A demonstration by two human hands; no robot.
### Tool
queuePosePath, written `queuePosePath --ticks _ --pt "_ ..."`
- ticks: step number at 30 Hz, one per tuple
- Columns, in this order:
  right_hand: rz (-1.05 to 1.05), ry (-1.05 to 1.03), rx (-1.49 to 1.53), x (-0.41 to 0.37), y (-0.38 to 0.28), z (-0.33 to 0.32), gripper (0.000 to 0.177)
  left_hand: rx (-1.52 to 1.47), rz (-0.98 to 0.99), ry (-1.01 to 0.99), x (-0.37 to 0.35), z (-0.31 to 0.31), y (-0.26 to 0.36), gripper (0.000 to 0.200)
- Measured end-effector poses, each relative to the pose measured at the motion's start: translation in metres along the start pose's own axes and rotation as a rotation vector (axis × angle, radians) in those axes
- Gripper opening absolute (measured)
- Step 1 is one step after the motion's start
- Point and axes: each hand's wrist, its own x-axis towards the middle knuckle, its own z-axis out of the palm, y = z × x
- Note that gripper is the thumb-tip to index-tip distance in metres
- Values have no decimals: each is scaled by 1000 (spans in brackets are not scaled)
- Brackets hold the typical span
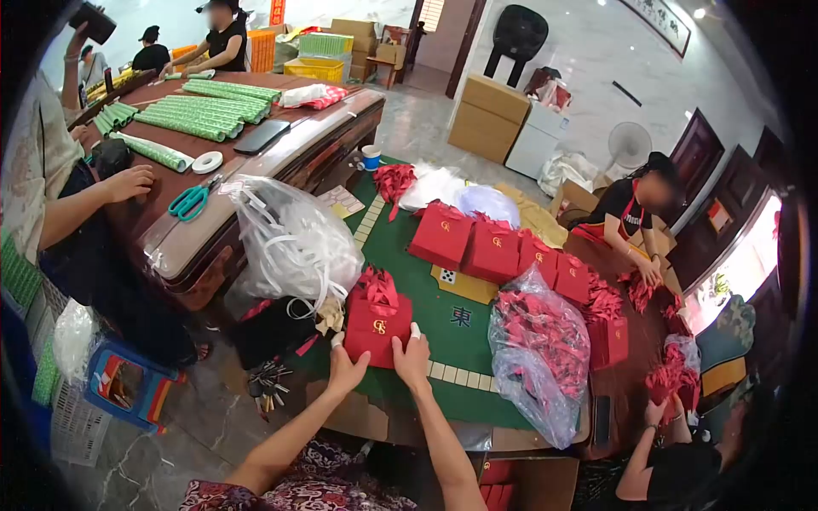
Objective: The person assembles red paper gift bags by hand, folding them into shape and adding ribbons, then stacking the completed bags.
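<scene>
A small red gift bag (372, 342) with gold lettering and a red ribbon on top stands upright at the near left edge of the green table mat (396, 255). My left hand (346, 368) grips its lower left side, and my right hand (412, 358) holds its lower right side. Both hands have white coverings on a fingertip. Behind it, more red gift bags (441, 230) stand in a row. To the right of my right hand lies a clear plastic bag (541, 353) full of red ribbons.
A clear bag of white ribbon (294, 243) bulges at the left, near teal scissors (192, 202) on a wooden table. Green tubes (204, 106) lie there. Co-workers sit at the right, one handling red ribbons (669, 375). A phone (601, 419) rests near the table edge.
</scene>
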Motion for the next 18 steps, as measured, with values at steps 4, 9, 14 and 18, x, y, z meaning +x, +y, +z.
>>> queuePosePath --ticks 4,9,14,18 --pt "156 118 192 -14 3 -3 68 66 -80 -84 -11 -7 21 72" --pt "133 120 297 -34 -9 -49 63 -326 -217 -383 -18 -16 6 67" --pt "-80 24 -18 -63 -104 -126 55 -532 -391 -267 -41 -21 41 66" --pt "-170 -98 -92 -89 -104 -129 56 -189 22 9 -65 -30 49 65"
